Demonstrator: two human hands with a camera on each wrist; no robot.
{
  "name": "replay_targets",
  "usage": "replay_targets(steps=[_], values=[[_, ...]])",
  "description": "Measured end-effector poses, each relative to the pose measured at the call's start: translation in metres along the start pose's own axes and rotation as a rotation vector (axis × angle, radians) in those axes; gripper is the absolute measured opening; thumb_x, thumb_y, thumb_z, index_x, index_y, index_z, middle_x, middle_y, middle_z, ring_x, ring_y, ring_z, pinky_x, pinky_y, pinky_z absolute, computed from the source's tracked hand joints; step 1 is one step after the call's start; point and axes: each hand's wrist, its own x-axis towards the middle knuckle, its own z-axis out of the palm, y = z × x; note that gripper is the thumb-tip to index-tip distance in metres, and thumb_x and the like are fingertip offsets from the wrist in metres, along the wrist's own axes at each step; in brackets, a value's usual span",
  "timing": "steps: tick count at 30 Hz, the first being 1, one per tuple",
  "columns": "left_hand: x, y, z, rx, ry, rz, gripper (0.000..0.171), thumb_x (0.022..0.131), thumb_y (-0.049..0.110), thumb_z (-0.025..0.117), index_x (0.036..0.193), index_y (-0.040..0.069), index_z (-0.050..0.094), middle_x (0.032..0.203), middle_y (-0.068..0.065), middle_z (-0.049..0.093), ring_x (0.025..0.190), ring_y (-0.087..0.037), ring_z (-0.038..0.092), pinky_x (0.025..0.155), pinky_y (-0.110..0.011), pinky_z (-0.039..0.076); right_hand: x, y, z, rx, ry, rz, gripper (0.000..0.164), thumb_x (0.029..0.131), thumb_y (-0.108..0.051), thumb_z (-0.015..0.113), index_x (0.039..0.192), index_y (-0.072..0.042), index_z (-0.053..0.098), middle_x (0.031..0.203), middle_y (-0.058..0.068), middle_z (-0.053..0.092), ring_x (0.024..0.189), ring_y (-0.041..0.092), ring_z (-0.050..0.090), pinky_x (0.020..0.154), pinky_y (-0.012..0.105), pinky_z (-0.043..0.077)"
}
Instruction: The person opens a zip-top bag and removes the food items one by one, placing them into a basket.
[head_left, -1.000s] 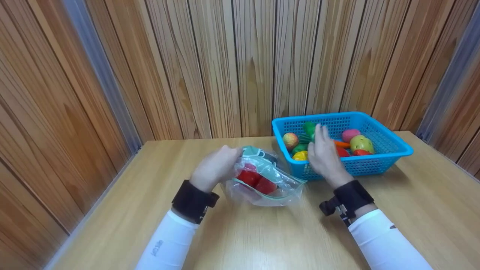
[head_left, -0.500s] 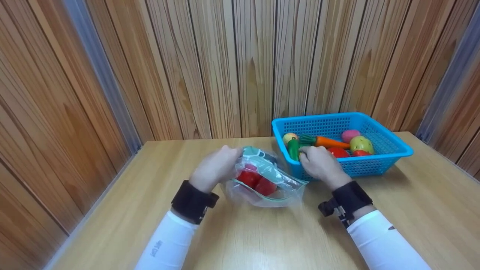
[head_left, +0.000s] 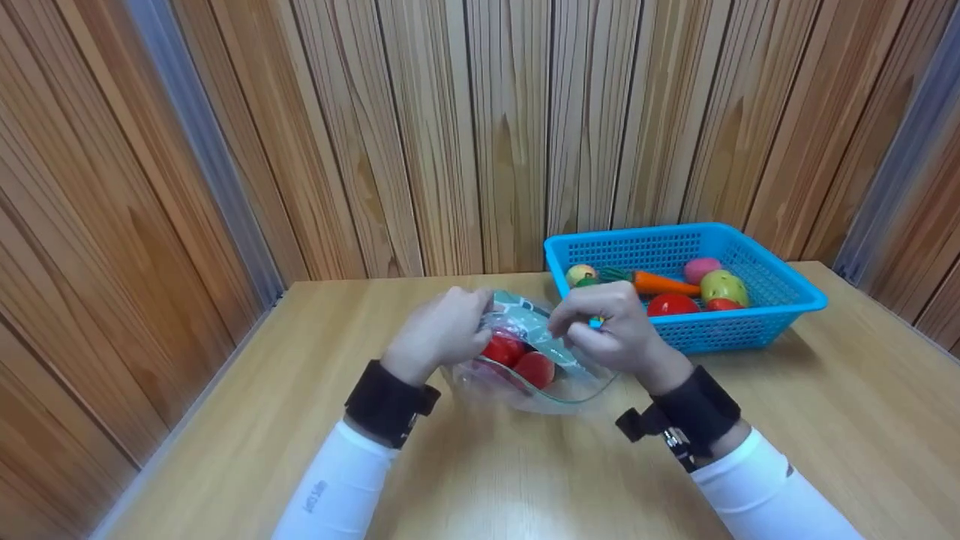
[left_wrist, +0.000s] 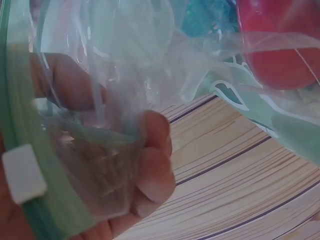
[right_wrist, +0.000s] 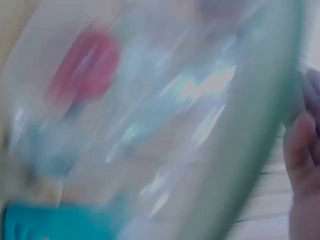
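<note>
Over the clear, green-trimmed plastic bag [head_left: 538, 330] beside the blue mesh basket [head_left: 720, 334], the curled right hand [head_left: 624, 327] was brought, its hold unclear; the bag was gripped by the left hand [head_left: 437, 328], seemingly for access.

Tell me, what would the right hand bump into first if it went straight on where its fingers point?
Probably the clear plastic bag: the right hand points toward its green-printed panel, though depth is unclear and they may be touching.

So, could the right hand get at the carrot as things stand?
Probably yes: the carrot lies uncovered in the open-topped blue basket near the right hand, though whether its grip pinches the plastic bag is unclear.
</note>
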Motion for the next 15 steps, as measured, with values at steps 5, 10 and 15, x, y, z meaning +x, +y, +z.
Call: replay_targets(steps=[5, 10, 15], values=[[-0.001, -0.001, 0.0, -0.022, 0.023, 0.018, 0.043, 0.094, 0.024, 0.066, 0.132, 0.009, 0.055, 0.109, -0.01, 0.067, 0.093, -0.02, 0.064, 0.076, -0.032, 0.057, 0.01, -0.022, 0.01, 0.05, -0.391, 0.303, 0.027, 0.086, 0.005, 0.055, 0.096, -0.006, 0.077, 0.086, 0.005, 0.075, 0.064, 0.013, 0.063, 0.061, 0.023, 0.055], [-0.003, -0.001, 0.003, -0.013, 0.067, 0.023, 0.04, 0.093, 0.021, 0.068, 0.129, 0.008, 0.057, 0.108, -0.011, 0.068, 0.093, -0.02, 0.067, 0.077, -0.034, 0.059, 0.0, -0.012, 0.03, -0.202, -0.674, 0.516, 0.029, 0.09, -0.006, 0.071, 0.118, -0.01, 0.071, 0.109, 0.006, 0.073, 0.091, 0.018, 0.063, 0.08, 0.031, 0.059], [-0.006, 0.005, 0.002, 0.038, 0.093, 0.042, 0.041, 0.093, 0.02, 0.069, 0.13, 0.008, 0.057, 0.109, -0.011, 0.068, 0.094, -0.021, 0.068, 0.076, -0.032, 0.059, -0.012, -0.003, 0.043, -0.124, -0.674, 0.643, 0.076, 0.085, -0.003, 0.076, 0.15, -0.016, 0.04, 0.139, 0.008, 0.054, 0.116, 0.023, 0.054, 0.086, 0.032, 0.058]])
